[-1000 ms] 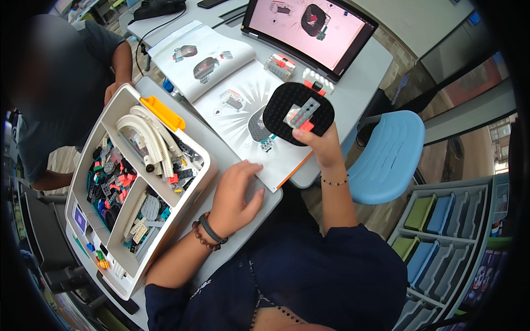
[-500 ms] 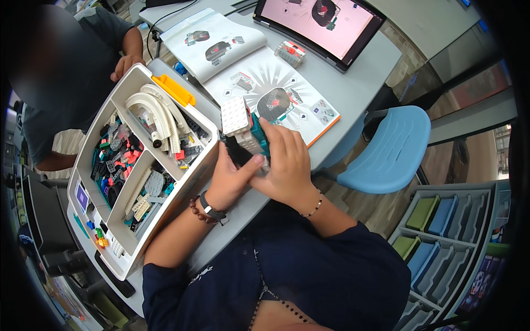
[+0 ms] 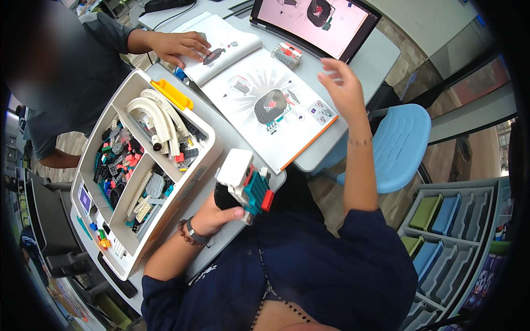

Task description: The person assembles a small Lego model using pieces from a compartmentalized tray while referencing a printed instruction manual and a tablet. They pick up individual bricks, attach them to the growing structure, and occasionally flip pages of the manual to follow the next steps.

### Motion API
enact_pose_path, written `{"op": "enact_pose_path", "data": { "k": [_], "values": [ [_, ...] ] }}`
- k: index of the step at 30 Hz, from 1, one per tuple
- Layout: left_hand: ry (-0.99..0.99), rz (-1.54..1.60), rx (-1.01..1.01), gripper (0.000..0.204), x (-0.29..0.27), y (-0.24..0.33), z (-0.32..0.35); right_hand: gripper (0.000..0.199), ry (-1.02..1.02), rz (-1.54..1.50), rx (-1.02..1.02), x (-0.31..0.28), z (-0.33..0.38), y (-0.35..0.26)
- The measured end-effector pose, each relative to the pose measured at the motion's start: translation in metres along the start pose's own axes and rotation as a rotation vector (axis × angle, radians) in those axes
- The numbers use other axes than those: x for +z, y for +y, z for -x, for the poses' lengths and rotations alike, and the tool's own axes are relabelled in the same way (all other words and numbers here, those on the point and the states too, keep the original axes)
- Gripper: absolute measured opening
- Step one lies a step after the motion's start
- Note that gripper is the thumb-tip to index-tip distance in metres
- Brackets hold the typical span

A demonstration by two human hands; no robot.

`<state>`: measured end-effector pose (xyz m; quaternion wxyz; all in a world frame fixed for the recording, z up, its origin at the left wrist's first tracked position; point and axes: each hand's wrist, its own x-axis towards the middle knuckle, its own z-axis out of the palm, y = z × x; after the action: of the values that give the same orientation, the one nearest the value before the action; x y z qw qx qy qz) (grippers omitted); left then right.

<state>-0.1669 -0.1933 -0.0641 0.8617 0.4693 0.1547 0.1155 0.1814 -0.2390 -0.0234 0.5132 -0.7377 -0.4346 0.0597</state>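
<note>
My left hand grips a building-brick model with white, teal, red and black parts, just off the table's near edge. The fingers behind the model are hidden. My right hand is raised over the table's right side, fingers apart, with nothing in it. Nearest to it are the screen, which displays a brick model, and a small grey and red brick-built block. An instruction booklet lies spread between my hands, printed with pictures of a model.
A white divided tray of sorted bricks stands on the left of the table. Another person's hand rests on the booklet's far page. A blue chair is at the right, beside a rack of drawers.
My right hand has let go of the model and moved up and right. The model stays in my left hand, lower and turned. The other person's hand has reached onto the booklet.
</note>
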Motion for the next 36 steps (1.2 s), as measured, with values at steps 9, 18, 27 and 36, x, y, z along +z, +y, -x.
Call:
{"op": "enact_pose_path", "data": {
  "k": [9,18,27,36],
  "values": [
    [0.016,-0.268,0.106,0.108,0.000,0.012,0.021,0.060,-0.168,0.486,-0.022,0.062,-0.082,0.045],
    [0.026,-0.428,0.163,0.108,-0.012,0.004,0.020,0.058,-0.133,0.605,-0.179,0.020,-0.064,0.035],
    [0.047,-0.420,0.188,0.109,-0.012,0.005,0.020,0.097,-0.767,0.567,-0.507,0.019,0.053,-0.020],
    [0.054,-0.416,0.138,0.109,-0.011,0.006,0.021,0.098,-0.768,0.531,-0.412,0.029,0.063,-0.020]
  ]
}}
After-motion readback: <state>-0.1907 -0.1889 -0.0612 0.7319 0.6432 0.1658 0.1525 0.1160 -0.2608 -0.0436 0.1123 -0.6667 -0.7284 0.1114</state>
